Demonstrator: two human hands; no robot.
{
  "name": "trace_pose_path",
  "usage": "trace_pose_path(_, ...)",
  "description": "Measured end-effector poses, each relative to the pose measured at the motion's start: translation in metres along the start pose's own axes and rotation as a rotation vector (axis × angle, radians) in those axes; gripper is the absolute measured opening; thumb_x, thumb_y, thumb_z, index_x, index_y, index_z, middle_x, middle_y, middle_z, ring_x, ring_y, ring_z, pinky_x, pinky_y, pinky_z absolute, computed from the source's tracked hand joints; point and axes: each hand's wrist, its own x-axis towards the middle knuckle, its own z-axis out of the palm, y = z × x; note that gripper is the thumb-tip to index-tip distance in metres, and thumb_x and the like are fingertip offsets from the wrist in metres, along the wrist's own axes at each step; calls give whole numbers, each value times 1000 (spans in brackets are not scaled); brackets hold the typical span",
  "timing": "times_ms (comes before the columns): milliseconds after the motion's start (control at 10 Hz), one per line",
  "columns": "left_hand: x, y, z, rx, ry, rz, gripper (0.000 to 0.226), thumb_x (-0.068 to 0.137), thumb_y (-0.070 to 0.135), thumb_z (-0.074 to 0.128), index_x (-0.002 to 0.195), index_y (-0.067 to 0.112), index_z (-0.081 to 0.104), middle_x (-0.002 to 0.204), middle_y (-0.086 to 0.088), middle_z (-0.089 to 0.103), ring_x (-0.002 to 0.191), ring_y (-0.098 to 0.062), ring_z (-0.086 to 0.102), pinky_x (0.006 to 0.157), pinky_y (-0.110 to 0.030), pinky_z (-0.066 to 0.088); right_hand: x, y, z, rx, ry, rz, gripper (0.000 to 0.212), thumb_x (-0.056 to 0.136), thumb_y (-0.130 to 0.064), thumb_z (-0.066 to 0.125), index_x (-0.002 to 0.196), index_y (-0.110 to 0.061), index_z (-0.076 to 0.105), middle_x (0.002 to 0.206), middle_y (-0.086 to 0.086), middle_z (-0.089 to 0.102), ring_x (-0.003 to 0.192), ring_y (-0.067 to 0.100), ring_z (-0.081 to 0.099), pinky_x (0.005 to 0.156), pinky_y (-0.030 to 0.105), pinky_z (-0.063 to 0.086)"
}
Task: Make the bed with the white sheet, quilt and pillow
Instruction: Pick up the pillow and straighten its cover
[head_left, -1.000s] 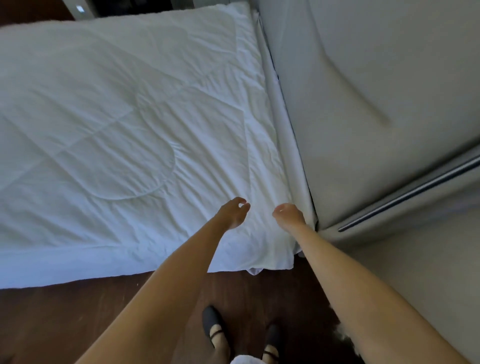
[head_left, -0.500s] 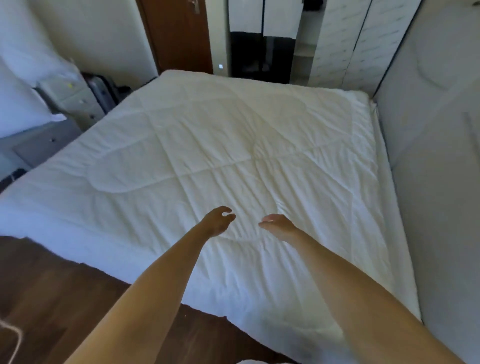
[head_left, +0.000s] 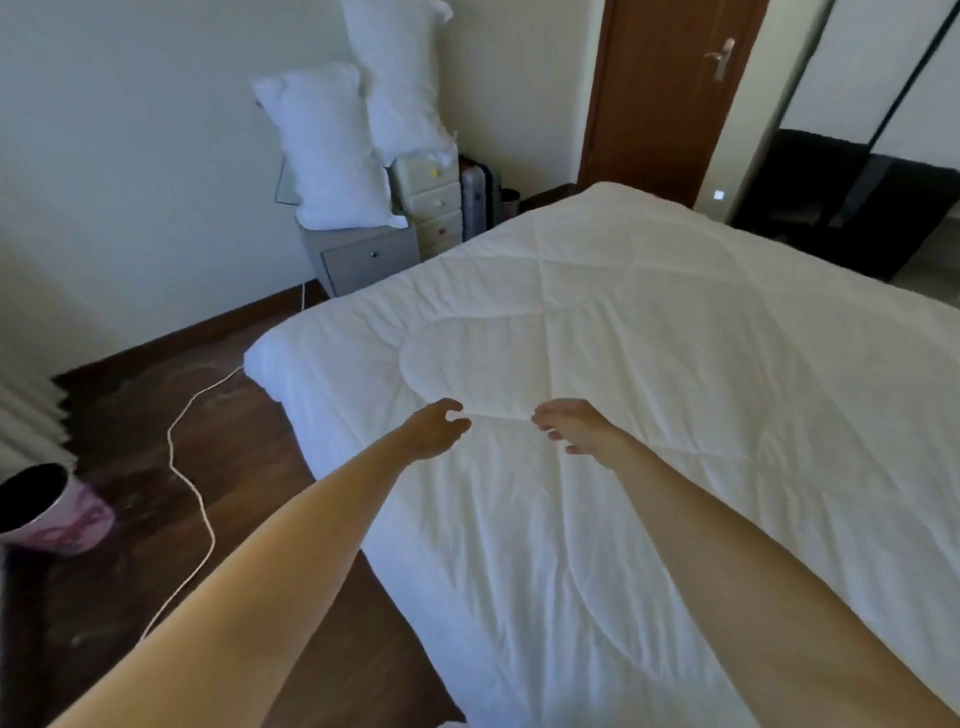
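Quilt (head_left: 649, 364) is spread flat across the bed, so that step looks done; sheet is hidden under it. Two pillows (head_left: 332, 150) sit stacked on the nightstand (head_left: 363, 254), far left, not yet placed. Left hand (head_left: 436, 428) and right hand (head_left: 574, 426) hover loose-fingered, holding nothing.
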Motion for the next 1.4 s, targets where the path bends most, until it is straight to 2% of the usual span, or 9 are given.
trace_pose_path(300,68,-125,-173,-163,263,-299,40,96,24,49,134,12,50,135,-13,54,124,-29,52,103,-37,44,169,-171,176,-152,-302,-172,33,86,-28,67,117,-19,62,107,-1,59,94,15,54,63,19,40)
trace_pose_path(400,83,-186,-252,-28,305,-358,37,99,22,45,135,11,49,133,-11,54,120,-28,53,89,-30,46,214,-228,258,-208,-369,-237,36,88,-25,65,122,-18,59,117,2,55,103,19,55,70,19,42)
trace_pose_path(500,105,-215,-328,-181,399,-353,35,98,24,47,131,12,50,123,-10,57,105,-26,59,77,-31,47,258,-285,319,-262,-371,-274,35,87,-27,65,122,-21,58,124,2,53,113,24,54,84,27,45)
trace_pose_path(600,148,-234,-419,-224,427,-290,35,97,24,49,129,10,51,111,-8,58,85,-18,56,71,-30,48,303,-356,370,-272,-369,-297,34,87,-24,65,120,-19,60,115,2,55,104,20,55,79,25,42)
trace_pose_path(700,193,-237,-480,-228,392,-222,37,96,22,50,129,9,52,124,-16,59,94,-21,54,91,-40,48,344,-403,398,-304,-354,-343,37,86,-22,66,122,-16,60,113,1,56,101,15,53,84,24,42)
trace_pose_path(800,247,-240,-533,-239,370,-176,38,95,22,52,132,9,51,125,-15,59,95,-24,58,88,-37,48,393,-448,419,-320,-355,-323,41,84,-25,68,124,-19,59,119,0,55,108,18,54,87,25,44)
trace_pose_path(1000,379,-252,-647,-55,253,-88,43,91,26,59,131,13,53,133,-9,55,120,-28,54,104,-39,43,527,-523,450,-247,-273,-224,44,89,-27,64,131,-17,53,126,7,54,114,24,54,82,30,42)
trace_pose_path(1200,510,-260,-786,86,255,-50,42,90,30,60,130,19,53,129,-3,56,117,-23,55,102,-32,43,655,-628,487,-104,-216,-163,46,91,-24,62,134,-14,51,137,4,51,125,22,49,101,35,42)
trace_pose_path(1400,626,-274,-901,-9,256,-38,41,89,25,63,128,19,53,125,-7,59,108,-24,60,96,-33,46,758,-726,521,-53,-163,-199,41,88,-19,65,127,-12,56,111,2,57,100,16,54,76,26,41)
